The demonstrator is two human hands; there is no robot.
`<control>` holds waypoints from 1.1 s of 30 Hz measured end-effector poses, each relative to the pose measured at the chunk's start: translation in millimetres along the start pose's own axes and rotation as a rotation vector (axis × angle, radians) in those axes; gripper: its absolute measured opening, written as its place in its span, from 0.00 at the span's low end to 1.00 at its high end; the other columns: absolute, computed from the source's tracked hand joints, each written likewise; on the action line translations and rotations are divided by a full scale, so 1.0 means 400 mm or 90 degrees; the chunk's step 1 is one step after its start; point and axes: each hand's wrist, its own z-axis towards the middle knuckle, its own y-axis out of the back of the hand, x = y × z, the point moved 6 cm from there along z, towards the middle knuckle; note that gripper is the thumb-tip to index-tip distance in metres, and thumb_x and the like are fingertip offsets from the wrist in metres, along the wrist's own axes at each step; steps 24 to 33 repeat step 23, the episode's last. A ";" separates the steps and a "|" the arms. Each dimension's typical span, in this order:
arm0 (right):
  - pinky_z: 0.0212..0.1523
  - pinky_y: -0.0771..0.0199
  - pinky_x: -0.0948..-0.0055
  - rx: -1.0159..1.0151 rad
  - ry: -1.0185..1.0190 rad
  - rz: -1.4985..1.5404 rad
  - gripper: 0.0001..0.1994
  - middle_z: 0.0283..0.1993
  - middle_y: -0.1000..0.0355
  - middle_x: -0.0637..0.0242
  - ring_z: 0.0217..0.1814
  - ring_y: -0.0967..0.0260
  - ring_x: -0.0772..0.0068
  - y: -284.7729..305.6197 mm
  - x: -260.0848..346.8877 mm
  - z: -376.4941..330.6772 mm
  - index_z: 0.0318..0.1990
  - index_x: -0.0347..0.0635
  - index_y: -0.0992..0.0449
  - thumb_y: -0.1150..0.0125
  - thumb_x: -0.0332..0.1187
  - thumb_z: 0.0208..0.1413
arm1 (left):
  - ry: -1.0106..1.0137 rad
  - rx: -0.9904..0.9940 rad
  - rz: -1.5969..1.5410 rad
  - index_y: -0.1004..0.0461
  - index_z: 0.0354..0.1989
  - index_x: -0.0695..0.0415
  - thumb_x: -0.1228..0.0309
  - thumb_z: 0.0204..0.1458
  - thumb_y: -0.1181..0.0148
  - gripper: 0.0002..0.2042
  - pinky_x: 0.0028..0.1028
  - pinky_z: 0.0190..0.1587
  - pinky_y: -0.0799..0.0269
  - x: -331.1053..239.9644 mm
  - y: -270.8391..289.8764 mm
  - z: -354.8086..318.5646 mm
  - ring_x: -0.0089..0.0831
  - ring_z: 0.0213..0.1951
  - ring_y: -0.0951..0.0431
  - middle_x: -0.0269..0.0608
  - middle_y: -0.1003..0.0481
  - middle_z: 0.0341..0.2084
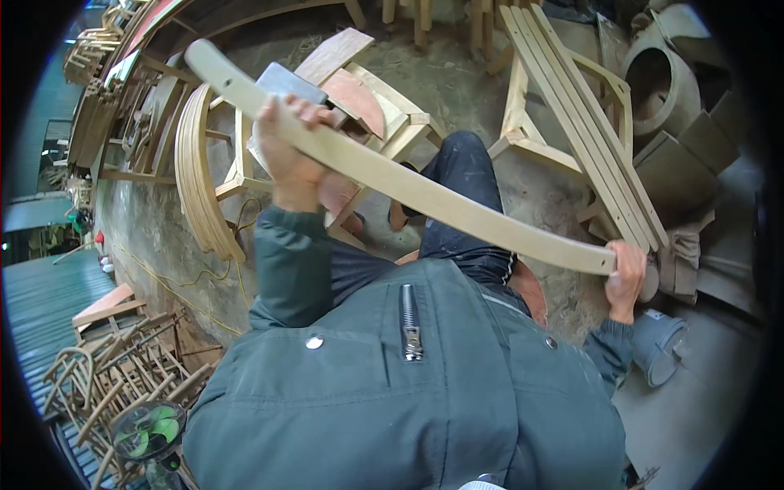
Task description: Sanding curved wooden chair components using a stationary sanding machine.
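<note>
A long curved wooden slat (425, 192) is held across the lap, gripped near its far end by the left hand (287, 155), which also presses a grey sanding block (287, 83) against it, and at its near end by the right hand (625, 273).

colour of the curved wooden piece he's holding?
Pale, unfinished light tan curved wooden piece, clearest in the head view.

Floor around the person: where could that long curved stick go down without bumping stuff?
The barest floor is at lower right, between the grey bucket and the picture's rim. A dusty strip also runs beside the stacked bent slats. It is crowded ahead, around the chair frames, and at lower left by the stick pile.
</note>
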 end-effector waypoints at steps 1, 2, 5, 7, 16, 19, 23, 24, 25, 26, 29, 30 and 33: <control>0.53 0.30 0.58 -0.028 0.003 -0.023 0.05 0.38 0.24 0.58 0.46 0.24 0.54 0.012 -0.009 0.021 0.39 0.41 0.24 0.40 0.28 0.55 | -0.051 -0.030 0.063 0.31 0.40 0.55 0.63 0.63 0.41 0.10 0.35 0.41 0.26 -0.053 0.013 0.014 0.25 0.28 0.29 0.31 0.33 0.27; 0.54 0.30 0.58 -0.067 0.020 -0.044 0.05 0.39 0.24 0.59 0.46 0.24 0.54 0.025 -0.011 0.043 0.39 0.42 0.24 0.40 0.29 0.56 | -0.049 -0.024 0.034 0.31 0.41 0.55 0.62 0.65 0.41 0.10 0.36 0.42 0.25 -0.092 0.028 0.027 0.26 0.29 0.28 0.32 0.31 0.28; 0.55 0.31 0.58 -0.111 0.031 -0.073 0.05 0.39 0.24 0.61 0.47 0.25 0.55 0.031 -0.019 0.108 0.40 0.43 0.24 0.40 0.29 0.56 | -0.080 -0.051 0.024 0.31 0.42 0.54 0.59 0.66 0.40 0.12 0.35 0.42 0.24 -0.142 0.045 0.046 0.26 0.29 0.27 0.31 0.31 0.28; 0.55 0.31 0.58 -0.153 0.048 -0.102 0.09 0.40 0.25 0.62 0.47 0.25 0.55 0.033 0.000 0.149 0.40 0.43 0.23 0.44 0.37 0.61 | -0.086 -0.059 0.022 0.31 0.41 0.54 0.58 0.66 0.40 0.13 0.35 0.42 0.25 -0.125 0.041 0.038 0.26 0.29 0.28 0.31 0.31 0.27; 0.60 0.35 0.52 -0.246 -0.025 -0.204 0.32 0.41 0.25 0.64 0.48 0.27 0.53 0.017 0.006 0.097 0.41 0.46 0.17 0.67 0.58 0.71 | -0.051 -0.059 -0.037 0.31 0.33 0.48 0.56 0.61 0.38 0.12 0.35 0.39 0.29 0.101 0.048 -0.050 0.25 0.26 0.34 0.26 0.38 0.21; 0.62 0.36 0.51 -0.197 -0.042 -0.211 0.23 0.42 0.26 0.62 0.50 0.28 0.52 -0.006 0.024 0.075 0.44 0.45 0.18 0.57 0.51 0.70 | -0.046 0.033 -0.068 0.28 0.34 0.48 0.55 0.61 0.39 0.12 0.40 0.40 0.27 0.115 0.042 -0.063 0.29 0.26 0.31 0.28 0.36 0.20; 0.66 0.41 0.50 -0.048 -0.027 0.005 0.26 0.46 0.27 0.58 0.55 0.30 0.51 -0.055 0.087 0.064 0.51 0.44 0.20 0.64 0.52 0.70 | -0.032 0.036 -0.042 0.29 0.33 0.49 0.53 0.58 0.35 0.15 0.37 0.39 0.26 0.136 0.015 -0.038 0.25 0.25 0.32 0.26 0.36 0.20; 0.66 0.41 0.50 -0.048 -0.027 0.005 0.26 0.46 0.27 0.58 0.55 0.30 0.51 -0.055 0.087 0.064 0.51 0.44 0.20 0.64 0.52 0.70 | -0.032 0.036 -0.042 0.29 0.33 0.49 0.53 0.58 0.35 0.15 0.37 0.39 0.26 0.136 0.015 -0.038 0.25 0.25 0.32 0.26 0.36 0.20; 0.66 0.41 0.50 -0.048 -0.027 0.005 0.26 0.46 0.27 0.58 0.55 0.30 0.51 -0.055 0.087 0.064 0.51 0.44 0.20 0.64 0.52 0.70 | -0.032 0.036 -0.042 0.29 0.33 0.49 0.53 0.58 0.35 0.15 0.37 0.39 0.26 0.136 0.015 -0.038 0.25 0.25 0.32 0.26 0.36 0.20; 0.66 0.41 0.50 -0.048 -0.027 0.005 0.26 0.46 0.27 0.58 0.55 0.30 0.51 -0.055 0.087 0.064 0.51 0.44 0.20 0.64 0.52 0.70 | -0.032 0.036 -0.042 0.29 0.33 0.49 0.53 0.58 0.35 0.15 0.37 0.39 0.26 0.136 0.015 -0.038 0.25 0.25 0.32 0.26 0.36 0.20; 0.66 0.41 0.50 -0.048 -0.027 0.005 0.26 0.46 0.27 0.58 0.55 0.30 0.51 -0.055 0.087 0.064 0.51 0.44 0.20 0.64 0.52 0.70 | -0.032 0.036 -0.042 0.29 0.33 0.49 0.53 0.58 0.35 0.15 0.37 0.39 0.26 0.136 0.015 -0.038 0.25 0.25 0.32 0.26 0.36 0.20; 0.66 0.41 0.50 -0.048 -0.027 0.005 0.26 0.46 0.27 0.58 0.55 0.30 0.51 -0.055 0.087 0.064 0.51 0.44 0.20 0.64 0.52 0.70 | -0.032 0.036 -0.042 0.29 0.33 0.49 0.53 0.58 0.35 0.15 0.37 0.39 0.26 0.136 0.015 -0.038 0.25 0.25 0.32 0.26 0.36 0.20; 0.66 0.41 0.50 -0.048 -0.027 0.005 0.26 0.46 0.27 0.58 0.55 0.30 0.51 -0.055 0.087 0.064 0.51 0.44 0.20 0.64 0.52 0.70 | -0.032 0.036 -0.042 0.29 0.33 0.49 0.53 0.58 0.35 0.15 0.37 0.39 0.26 0.136 0.015 -0.038 0.25 0.25 0.32 0.26 0.36 0.20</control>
